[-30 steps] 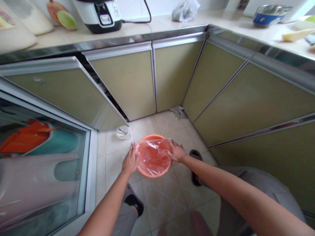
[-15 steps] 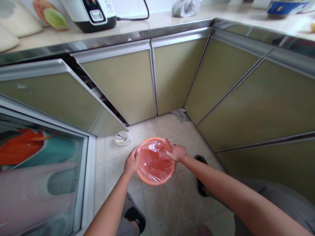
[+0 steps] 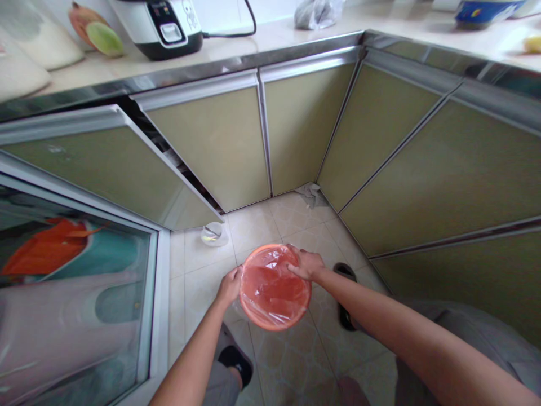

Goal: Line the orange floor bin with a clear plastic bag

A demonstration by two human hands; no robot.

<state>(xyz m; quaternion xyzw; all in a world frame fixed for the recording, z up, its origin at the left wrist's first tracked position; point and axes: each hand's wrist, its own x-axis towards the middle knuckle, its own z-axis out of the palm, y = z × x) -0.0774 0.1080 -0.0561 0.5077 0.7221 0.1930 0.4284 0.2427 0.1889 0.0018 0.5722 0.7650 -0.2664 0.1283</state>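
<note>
An orange bin (image 3: 270,327), seen from above, stands or hangs over the floor between my legs. A clear plastic bag (image 3: 270,287) lines it and folds over the rim, wrinkled and shiny. At the left edge, my left hand (image 3: 230,283) is closed on the bag just outside the rim; its fingertips are partly hidden. My right hand (image 3: 307,265) grips the right side of the rim, thumb inside over the bag and fingers outside. Whether the bin's base touches the floor is hidden.
A small clear plastic tub (image 3: 214,234) sits on the tiles by a partly open cabinet door (image 3: 105,163). A grey rag (image 3: 311,194) lies in the corner. Left is a glass-panelled door (image 3: 153,299). A rice cooker (image 3: 163,31) stands on the counter.
The bin has shifted slightly right and down in view, with both hands. My left hand has moved from the rim to just outside it. The view has turned a little left.
</note>
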